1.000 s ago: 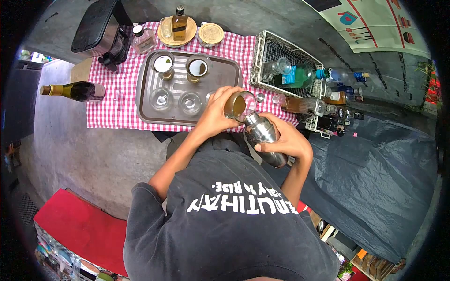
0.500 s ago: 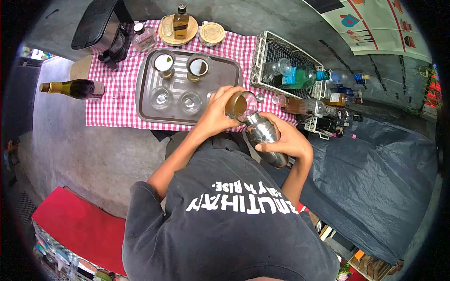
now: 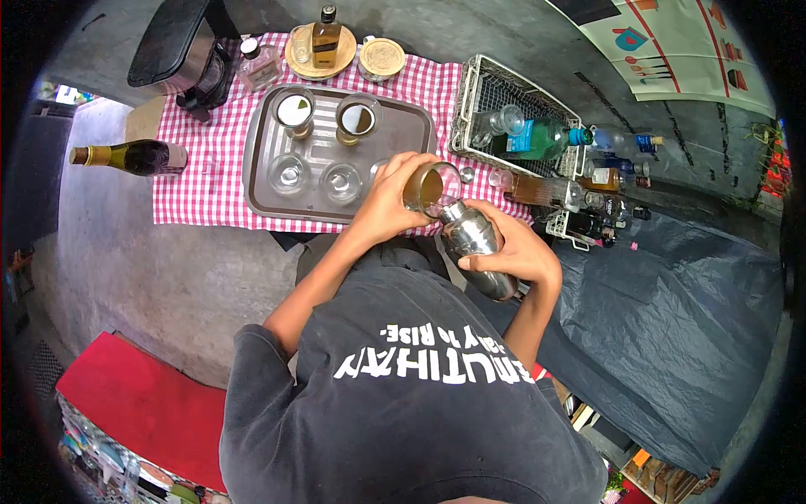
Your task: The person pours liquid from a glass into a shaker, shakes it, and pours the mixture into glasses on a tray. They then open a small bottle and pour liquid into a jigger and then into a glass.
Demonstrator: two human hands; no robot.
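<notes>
My left hand (image 3: 379, 207) grips a clear glass (image 3: 426, 188) holding brownish liquid, just off the near right corner of a grey tray (image 3: 260, 172). My right hand (image 3: 514, 252) holds a steel cocktail shaker (image 3: 472, 242), tilted with its spout at the glass rim. On the tray stand two filled glasses (image 3: 295, 112) at the far side and two empty glasses (image 3: 288, 175) nearer me. My dark shirt hides the space below my hands.
A red checked cloth (image 3: 201, 181) covers the table. A wine bottle (image 3: 126, 157) lies at the left. A black machine (image 3: 180, 55), a bottle on a wooden disc (image 3: 324, 40) and a wire basket (image 3: 470, 92) with bottles stand behind. A dark tarp (image 3: 672, 286) spreads right.
</notes>
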